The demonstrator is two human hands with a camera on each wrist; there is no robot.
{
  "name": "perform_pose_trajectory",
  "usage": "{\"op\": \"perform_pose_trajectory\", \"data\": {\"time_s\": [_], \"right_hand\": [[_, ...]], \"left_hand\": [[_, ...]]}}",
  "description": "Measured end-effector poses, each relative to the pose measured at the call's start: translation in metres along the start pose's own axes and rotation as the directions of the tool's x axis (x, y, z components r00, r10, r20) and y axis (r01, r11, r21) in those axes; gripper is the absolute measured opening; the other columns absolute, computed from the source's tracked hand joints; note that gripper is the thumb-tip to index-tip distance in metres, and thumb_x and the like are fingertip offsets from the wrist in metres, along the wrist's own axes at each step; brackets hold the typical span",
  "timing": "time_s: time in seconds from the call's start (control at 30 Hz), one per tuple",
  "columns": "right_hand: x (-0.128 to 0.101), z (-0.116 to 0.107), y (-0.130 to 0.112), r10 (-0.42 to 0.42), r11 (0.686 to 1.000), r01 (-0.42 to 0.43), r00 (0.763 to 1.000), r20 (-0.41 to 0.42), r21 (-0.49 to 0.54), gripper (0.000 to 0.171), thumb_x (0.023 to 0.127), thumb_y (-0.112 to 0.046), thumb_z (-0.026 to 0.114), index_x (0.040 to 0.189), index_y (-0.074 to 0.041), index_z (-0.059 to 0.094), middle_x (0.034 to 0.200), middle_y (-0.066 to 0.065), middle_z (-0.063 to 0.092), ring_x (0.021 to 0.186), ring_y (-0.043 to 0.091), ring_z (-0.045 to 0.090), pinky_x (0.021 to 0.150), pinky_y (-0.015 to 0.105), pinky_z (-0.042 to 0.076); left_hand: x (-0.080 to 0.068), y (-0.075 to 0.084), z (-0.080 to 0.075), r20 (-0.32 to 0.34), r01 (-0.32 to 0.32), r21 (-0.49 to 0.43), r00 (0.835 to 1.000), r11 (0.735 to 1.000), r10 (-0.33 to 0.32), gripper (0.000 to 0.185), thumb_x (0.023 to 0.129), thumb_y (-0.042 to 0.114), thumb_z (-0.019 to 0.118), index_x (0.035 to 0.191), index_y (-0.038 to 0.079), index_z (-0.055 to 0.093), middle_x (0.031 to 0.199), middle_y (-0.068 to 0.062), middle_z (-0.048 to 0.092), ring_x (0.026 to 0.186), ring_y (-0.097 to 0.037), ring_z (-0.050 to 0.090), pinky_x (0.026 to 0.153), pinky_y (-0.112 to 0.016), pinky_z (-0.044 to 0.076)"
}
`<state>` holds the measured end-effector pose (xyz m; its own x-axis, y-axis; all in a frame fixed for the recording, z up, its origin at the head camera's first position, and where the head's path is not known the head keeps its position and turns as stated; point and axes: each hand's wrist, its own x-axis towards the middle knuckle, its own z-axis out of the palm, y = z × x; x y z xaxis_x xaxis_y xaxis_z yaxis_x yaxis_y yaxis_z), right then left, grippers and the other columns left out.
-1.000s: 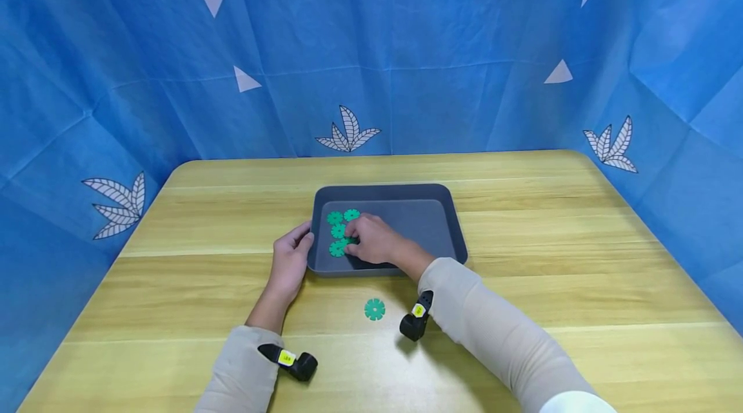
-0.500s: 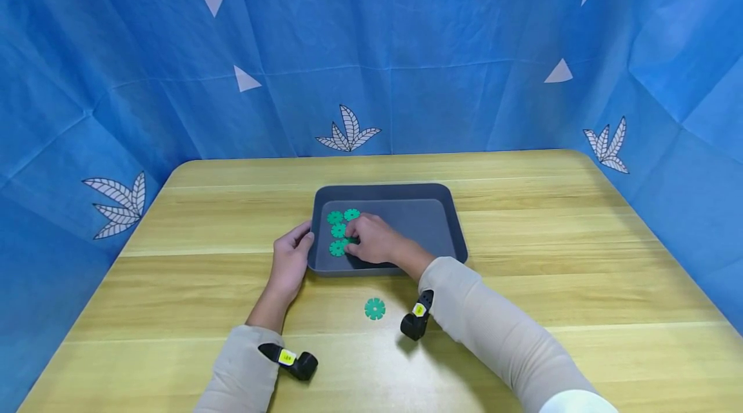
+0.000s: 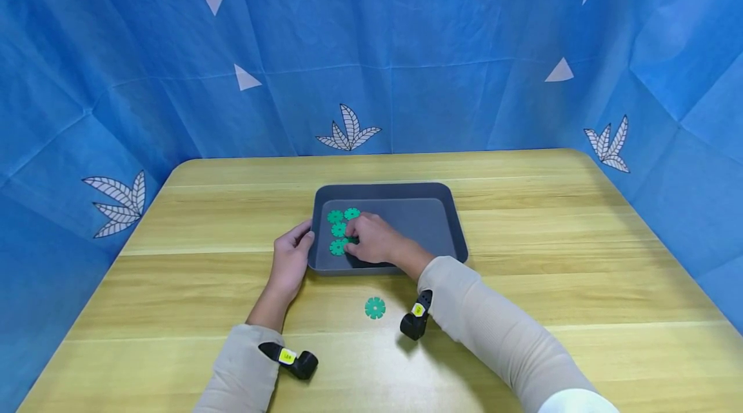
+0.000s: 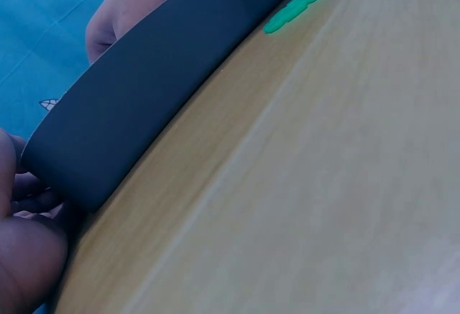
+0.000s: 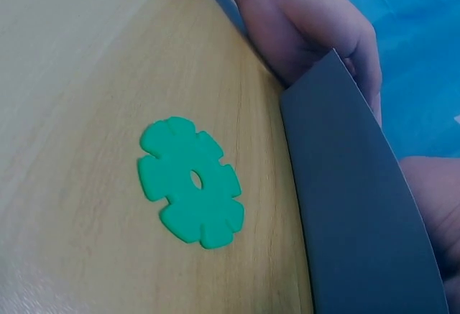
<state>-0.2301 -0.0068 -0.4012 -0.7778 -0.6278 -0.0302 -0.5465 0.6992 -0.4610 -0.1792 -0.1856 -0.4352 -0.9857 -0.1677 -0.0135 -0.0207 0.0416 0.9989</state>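
A dark grey tray (image 3: 447,219) is sitting near the middle of the wooden bench (image 3: 551,258), and everything else is lying close to it. The left hand (image 3: 292,257) is resting against the tray's left rim, fingers curled over the edge and gripping it. The right hand (image 3: 374,239) is reaching into the left half of the tray, its fingers bent down onto a green disc (image 3: 350,242) that is mostly hidden beneath them; whether the grip is pinching that disc or only pressing on it cannot be told. Just beside those fingers, toward the tray's left wall, three more green notched discs (image 3: 338,230) are lying flat, two at the far side and one nearer the front rim. One loose green disc (image 3: 375,308) with a small centre hole is lying on the bench just in front of the tray, apart from it. Each wrist is wearing a black camera with a yellow label (image 3: 287,356), but its writing is too small to read.
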Motion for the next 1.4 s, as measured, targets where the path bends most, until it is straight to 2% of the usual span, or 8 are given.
{"op": "perform_pose_trajectory", "data": {"time_s": [0.27, 0.4, 0.5, 0.57, 0.67, 0.9, 1.33, 1.4], "right_hand": [[0.0008, 0.0003, 0.0007, -0.013, 1.000, 0.013, 1.000, -0.020, 0.000, 0.019, 0.085, -0.022, 0.064, 0.097, -0.007, 0.064, 0.089, 0.003, 0.056, 0.084, 0.015, 0.049, 0.075, 0.028, 0.045], [0.0014, -0.0001, 0.0014, -0.030, 1.000, 0.030, 0.999, -0.028, -0.004, 0.013, 0.084, -0.021, 0.064, 0.083, -0.009, 0.061, 0.072, -0.002, 0.044, 0.069, 0.013, 0.040, 0.065, 0.024, 0.037], [0.0023, -0.0007, 0.0016, -0.044, 0.999, 0.043, 0.999, -0.028, -0.015, 0.021, 0.084, -0.020, 0.064, 0.070, -0.010, 0.051, 0.064, -0.004, 0.031, 0.062, 0.013, 0.031, 0.059, 0.024, 0.029], [0.0027, -0.0010, 0.0015, -0.048, 0.999, 0.048, 0.999, -0.023, -0.016, 0.027, 0.084, -0.020, 0.063, 0.066, -0.010, 0.046, 0.062, -0.003, 0.025, 0.059, 0.013, 0.027, 0.058, 0.024, 0.026], [0.0023, -0.0014, 0.0012, -0.041, 0.999, 0.041, 0.999, -0.021, -0.012, 0.028, 0.084, -0.021, 0.063, 0.066, -0.013, 0.044, 0.063, -0.005, 0.026, 0.059, 0.012, 0.028, 0.057, 0.024, 0.027], [0.0029, -0.0005, 0.0020, -0.065, 0.998, 0.065, 0.997, -0.034, -0.020, 0.047, 0.085, -0.018, 0.062, 0.062, -0.015, 0.021, 0.062, -0.003, 0.014, 0.058, 0.015, 0.018, 0.058, 0.025, 0.017], [0.0027, -0.0017, 0.0045, -0.067, 0.998, 0.067, 0.997, -0.034, -0.005, 0.045, 0.085, -0.018, 0.062, 0.061, -0.015, 0.025, 0.059, -0.004, 0.015, 0.057, 0.014, 0.019, 0.057, 0.025, 0.020], [0.0019, -0.0019, 0.0045, -0.057, 0.998, 0.057, 0.998, -0.032, -0.006, 0.039, 0.085, -0.019, 0.062, 0.061, -0.014, 0.032, 0.060, -0.004, 0.019, 0.058, 0.014, 0.022, 0.058, 0.025, 0.023]], "left_hand": [[-0.0003, 0.0002, 0.0006, -0.005, 0.006, 0.002, 1.000, 1.000, -0.006, 0.036, 0.096, 0.010, 0.042, 0.129, -0.002, 0.050, 0.127, -0.015, 0.054, 0.118, -0.020, 0.050, 0.099, -0.029, 0.044], [-0.0008, 0.0010, 0.0010, -0.008, 0.005, -0.004, 1.000, 1.000, -0.005, 0.036, 0.096, 0.010, 0.043, 0.128, -0.002, 0.050, 0.126, -0.015, 0.055, 0.116, -0.020, 0.051, 0.095, -0.025, 0.046], [-0.0012, 0.0014, 0.0008, -0.007, 0.006, -0.002, 1.000, 1.000, -0.006, 0.036, 0.096, 0.010, 0.042, 0.129, -0.002, 0.050, 0.127, -0.014, 0.054, 0.117, -0.019, 0.051, 0.095, -0.025, 0.046], [-0.0011, 0.0014, 0.0006, -0.007, 0.007, 0.000, 1.000, 1.000, -0.007, 0.036, 0.096, 0.011, 0.042, 0.129, -0.002, 0.050, 0.127, -0.014, 0.054, 0.117, -0.019, 0.050, 0.096, -0.026, 0.045], [-0.0008, 0.0013, 0.0005, -0.004, 0.006, 0.002, 1.000, 1.000, -0.006, 0.036, 0.096, 0.010, 0.042, 0.129, -0.002, 0.050, 0.128, -0.015, 0.054, 0.118, -0.020, 0.050, 0.097, -0.028, 0.045], [-0.0016, 0.0019, 0.0010, 0.000, 0.012, -0.002, 1.000, 1.000, -0.012, 0.037, 0.096, 0.011, 0.041, 0.130, -0.001, 0.049, 0.129, -0.014, 0.053, 0.119, -0.019, 0.049, 0.100, -0.032, 0.043], [-0.0002, 0.0004, 0.0011, 0.003, 0.015, 0.003, 1.000, 1.000, -0.015, 0.037, 0.097, 0.012, 0.041, 0.131, -0.001, 0.048, 0.130, -0.013, 0.051, 0.121, -0.019, 0.047, 0.102, -0.033, 0.041], [-0.0001, 0.0002, 0.0009, 0.004, 0.016, 0.004, 1.000, 1.000, -0.016, 0.037, 0.097, 0.012, 0.041, 0.131, -0.001, 0.048, 0.131, -0.013, 0.051, 0.122, -0.019, 0.046, 0.103, -0.034, 0.040]]}}
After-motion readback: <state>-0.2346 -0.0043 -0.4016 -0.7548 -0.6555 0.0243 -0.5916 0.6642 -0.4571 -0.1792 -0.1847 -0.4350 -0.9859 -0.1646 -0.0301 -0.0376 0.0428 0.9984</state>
